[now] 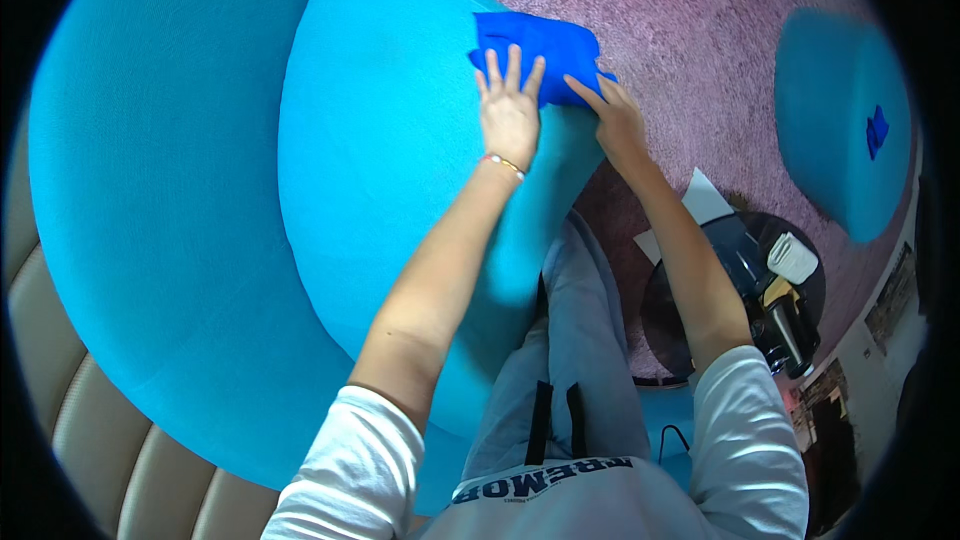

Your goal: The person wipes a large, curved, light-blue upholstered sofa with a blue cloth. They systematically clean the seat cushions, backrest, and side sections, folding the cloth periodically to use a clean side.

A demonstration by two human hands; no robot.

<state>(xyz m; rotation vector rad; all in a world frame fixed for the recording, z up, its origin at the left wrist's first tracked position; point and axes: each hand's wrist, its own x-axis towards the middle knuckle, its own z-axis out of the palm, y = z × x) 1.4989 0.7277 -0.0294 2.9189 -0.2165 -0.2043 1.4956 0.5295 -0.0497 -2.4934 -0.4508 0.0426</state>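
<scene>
A bright blue cloth (544,41) lies spread over the front edge of a curved turquoise sofa seat (390,127). My left hand (511,116) rests palm down on the cloth's near side, its fingers spread apart. At the cloth's right corner, my right hand (621,120) holds the fabric by the seat's edge; its thumb is on top and its other fingers curl over the side, partly hidden. The turquoise backrest (172,202) curves round behind the seat on the left.
Right of my legs stands a round dark table (664,315) with a folded white cloth (793,258) and a black bottle (787,334) on it. A turquoise pouf (825,120) bears another small blue cloth (877,132). Pinkish carpet (697,37) covers the floor.
</scene>
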